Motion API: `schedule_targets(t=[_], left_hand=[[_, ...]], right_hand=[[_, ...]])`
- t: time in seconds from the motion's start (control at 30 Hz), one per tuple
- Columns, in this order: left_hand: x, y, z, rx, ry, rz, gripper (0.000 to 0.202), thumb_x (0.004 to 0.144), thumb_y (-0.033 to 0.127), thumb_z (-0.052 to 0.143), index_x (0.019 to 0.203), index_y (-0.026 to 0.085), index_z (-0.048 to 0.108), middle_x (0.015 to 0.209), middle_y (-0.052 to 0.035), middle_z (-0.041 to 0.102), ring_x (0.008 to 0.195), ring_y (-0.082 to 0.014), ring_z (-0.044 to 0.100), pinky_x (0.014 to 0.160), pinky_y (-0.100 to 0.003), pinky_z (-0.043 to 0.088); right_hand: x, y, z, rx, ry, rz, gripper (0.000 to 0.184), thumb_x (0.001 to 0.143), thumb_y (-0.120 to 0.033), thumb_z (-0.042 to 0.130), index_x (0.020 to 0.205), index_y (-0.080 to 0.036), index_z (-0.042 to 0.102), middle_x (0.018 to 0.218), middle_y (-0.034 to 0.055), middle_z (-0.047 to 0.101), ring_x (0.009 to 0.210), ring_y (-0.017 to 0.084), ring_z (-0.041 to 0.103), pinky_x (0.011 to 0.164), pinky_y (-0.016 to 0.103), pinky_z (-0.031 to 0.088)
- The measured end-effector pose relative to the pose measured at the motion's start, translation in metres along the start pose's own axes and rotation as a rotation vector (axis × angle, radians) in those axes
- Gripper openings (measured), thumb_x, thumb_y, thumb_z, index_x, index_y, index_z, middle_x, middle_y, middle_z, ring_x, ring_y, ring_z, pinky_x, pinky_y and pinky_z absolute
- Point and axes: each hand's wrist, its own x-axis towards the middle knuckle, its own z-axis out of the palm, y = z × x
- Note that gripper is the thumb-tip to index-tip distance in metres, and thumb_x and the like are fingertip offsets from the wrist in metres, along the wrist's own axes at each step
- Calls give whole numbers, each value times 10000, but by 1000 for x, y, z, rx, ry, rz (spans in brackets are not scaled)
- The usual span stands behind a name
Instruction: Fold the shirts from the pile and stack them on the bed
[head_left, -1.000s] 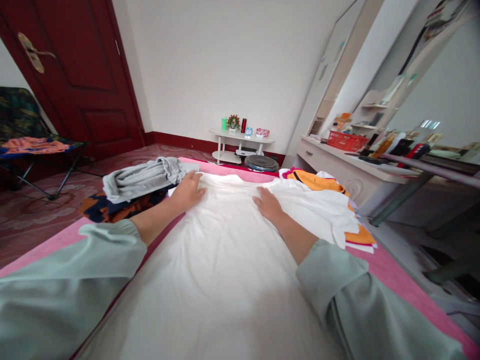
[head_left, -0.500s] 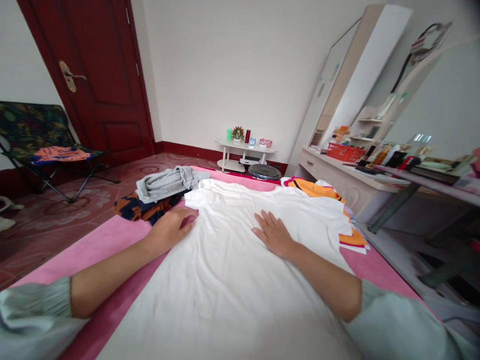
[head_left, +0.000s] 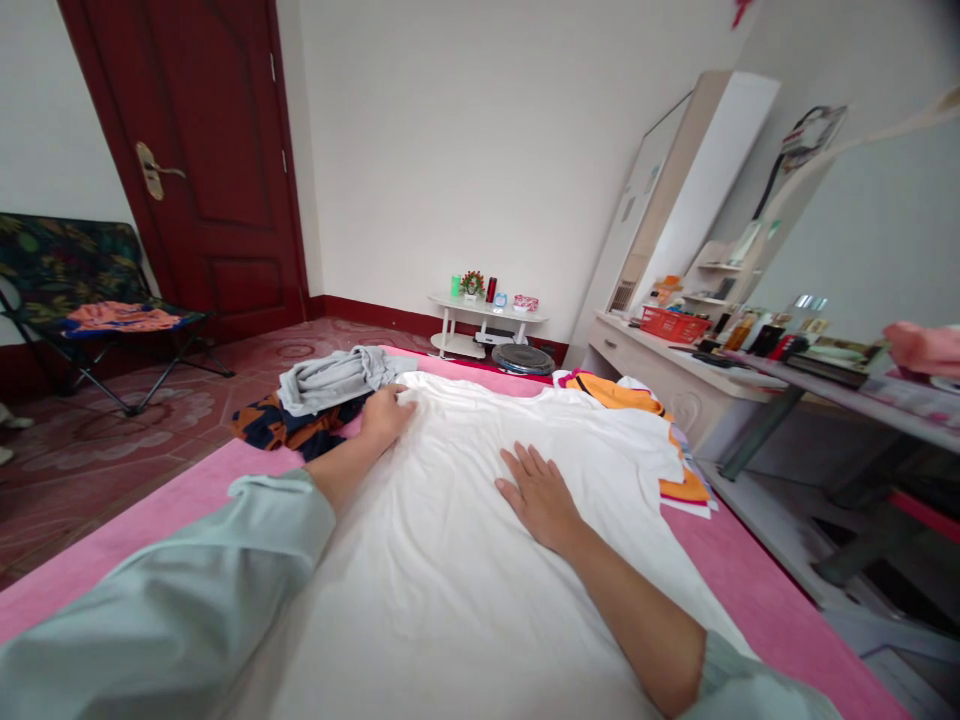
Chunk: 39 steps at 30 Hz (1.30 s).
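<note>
A white T-shirt (head_left: 450, 560) lies spread out over a pink cover (head_left: 180, 500), with creases running down its upper half. At its far left sleeve, my left hand (head_left: 386, 418) has its fingers curled round the edge of the cloth, thumb toward the shirt. My right hand (head_left: 541, 498) rests flat on the chest of the shirt, fingers spread. Beside my left hand are a crumpled grey garment (head_left: 330, 380) and an orange and navy garment (head_left: 274, 425). Orange and white clothes (head_left: 619, 390) stick out past and under the shirt's right sleeve.
A folding chair (head_left: 67, 260) with an orange cloth (head_left: 120, 317) stands left, near a dark red door (head_left: 217, 150). A small white table (head_left: 487, 308) is by the far wall. To the right, a dressing table (head_left: 652, 365) carries a red basket (head_left: 673, 324) and bottles.
My left hand has moved forward and right from beside the shirt to its left sleeve, its fingers closing on the cloth. My right hand stays flat on the shirt. The view has tilted slightly.
</note>
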Motion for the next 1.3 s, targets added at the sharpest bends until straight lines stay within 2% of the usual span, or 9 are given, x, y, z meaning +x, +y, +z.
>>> schedule_targets(t=[0.17,0.3,0.47,0.63,0.7,0.8,0.97,1.1,1.3], left_hand=[[-31,20,22,156,-323,484,251,718,100,578,897,230,698,914,-53,641,945,-205,593,896,-302,448],[-39,22,25,445,-314,730,469,754,22,458,1103,267,655,1180,-85,546,966,-200,586,844,-308,471],[-11,13,1,475,-274,578,543,756,25,443,1219,271,583,1122,-57,597,981,-196,592,861,-280,468],[22,-17,-43,593,117,170,618,755,84,455,1367,75,373,1169,-208,534,1030,-303,572,900,-401,451],[21,-25,-52,653,175,146,607,737,103,489,1339,86,413,1238,-213,488,1090,-324,536,928,-410,435],[-3,-19,-50,589,127,371,458,784,195,503,1238,140,534,1302,-162,455,1190,-313,459,1008,-409,381],[-72,9,-39,384,-188,628,278,870,273,435,1020,223,663,1161,-62,574,1032,-207,566,925,-317,439],[-105,-2,-49,445,-229,508,267,871,236,414,949,236,669,948,-42,651,894,-197,602,791,-293,463],[-112,-22,-70,482,-213,313,248,840,332,473,902,225,687,869,-48,648,832,-203,608,719,-272,454]], right_hand=[[0,1,3,11,20,-2,618,931,-567,174,1445,-252,310,1533,67,221,1405,281,168,1102,490,162],[0,2,4,24,22,-8,623,930,-570,165,1444,-249,311,1531,69,225,1406,283,163,1103,493,156],[1,2,3,40,15,5,631,927,-580,161,1442,-249,315,1534,60,220,1408,277,155,1110,483,150],[-1,2,2,48,14,6,630,926,-582,165,1446,-254,304,1536,49,212,1412,267,144,1114,475,148],[-2,1,2,49,18,3,629,927,-581,163,1446,-255,305,1536,50,213,1411,267,145,1114,477,144],[-1,1,3,47,6,7,621,930,-574,170,1451,-260,292,1539,48,203,1414,264,133,1114,477,135],[0,2,0,37,-16,16,604,934,-556,193,1450,-258,291,1545,51,182,1415,255,126,1114,469,132],[-2,1,-2,35,-6,10,590,939,-538,203,1445,-253,302,1537,58,209,1410,251,154,1112,467,153],[-17,-12,-3,30,-37,68,597,942,-519,206,1459,-229,274,1541,83,182,1413,285,133,1105,512,151]])
